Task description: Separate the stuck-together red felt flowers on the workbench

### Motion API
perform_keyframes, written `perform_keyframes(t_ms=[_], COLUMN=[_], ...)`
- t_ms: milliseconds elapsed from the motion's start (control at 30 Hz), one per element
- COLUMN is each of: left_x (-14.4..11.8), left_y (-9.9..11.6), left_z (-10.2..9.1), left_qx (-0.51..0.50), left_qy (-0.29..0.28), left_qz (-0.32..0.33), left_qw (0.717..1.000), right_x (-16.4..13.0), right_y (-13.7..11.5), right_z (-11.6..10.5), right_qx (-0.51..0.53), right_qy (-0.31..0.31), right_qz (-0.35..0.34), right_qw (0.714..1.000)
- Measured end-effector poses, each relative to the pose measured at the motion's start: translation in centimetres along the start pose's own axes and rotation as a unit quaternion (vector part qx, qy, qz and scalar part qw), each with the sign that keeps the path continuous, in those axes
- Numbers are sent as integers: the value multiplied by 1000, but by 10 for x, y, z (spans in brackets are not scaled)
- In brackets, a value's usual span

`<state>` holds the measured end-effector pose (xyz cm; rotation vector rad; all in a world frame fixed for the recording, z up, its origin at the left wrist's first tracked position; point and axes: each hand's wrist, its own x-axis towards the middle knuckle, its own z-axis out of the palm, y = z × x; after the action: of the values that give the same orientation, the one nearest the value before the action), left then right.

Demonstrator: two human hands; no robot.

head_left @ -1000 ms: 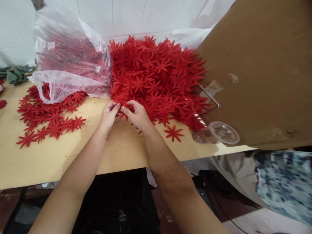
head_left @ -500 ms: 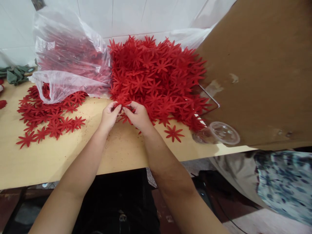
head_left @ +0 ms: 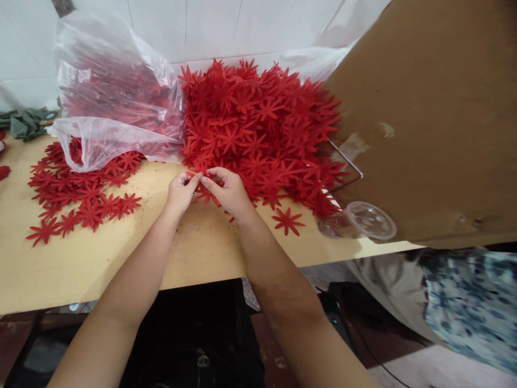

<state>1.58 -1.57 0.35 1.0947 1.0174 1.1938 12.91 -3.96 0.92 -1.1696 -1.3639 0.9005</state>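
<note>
A big heap of red felt flower cut-outs (head_left: 262,124) lies at the back of a pale wooden table (head_left: 202,253). At the heap's near edge my left hand (head_left: 181,189) and my right hand (head_left: 228,189) meet fingertip to fingertip, both pinching one red felt flower (head_left: 203,186) between them. A smaller spread of separated red flowers (head_left: 81,194) lies flat on the table to the left. One single flower (head_left: 288,220) lies apart, right of my right hand.
A clear plastic bag (head_left: 113,91) with more red flowers sits at the back left. A brown cardboard sheet (head_left: 428,118) leans over the right side, with a clear plastic cup (head_left: 359,221) on its side beneath it. Green felt pieces (head_left: 24,123) lie far left. White tiled wall behind.
Both hands stay at the heap's edge; the fingertips have shifted slightly on the flower they pinch. Nothing else has moved.
</note>
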Motion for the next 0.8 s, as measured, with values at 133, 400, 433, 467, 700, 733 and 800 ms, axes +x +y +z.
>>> perform_keyframes(t_ms=[133, 400, 433, 467, 700, 733, 800], left_x=[-1, -2, -2, -2, -2, -3, -4], left_y=[2, 0, 0, 0, -10, -12, -16], left_z=[1, 7, 7, 6, 4, 5, 8], left_qx=[-1, 39, 51, 60, 53, 62, 97], left_qy=[-31, -40, -32, -25, -87, -108, -135], left_qz=[-1, 14, 10, 8, 10, 19, 54], left_qw=[1000, 998, 998, 998, 995, 992, 985], right_x=[1, 3, 5, 7, 20, 21, 20], right_y=[-4, -3, -1, 2, 21, 20, 16], right_z=[-3, -13, -18, -24, -54, -54, -51], right_qx=[5, -11, -10, -3, 113, 115, 106], right_qy=[30, 138, 177, 222, 328, 327, 337], right_qz=[-8, -30, -29, -23, 24, 23, 23], right_qw=[1000, 990, 984, 975, 938, 938, 935])
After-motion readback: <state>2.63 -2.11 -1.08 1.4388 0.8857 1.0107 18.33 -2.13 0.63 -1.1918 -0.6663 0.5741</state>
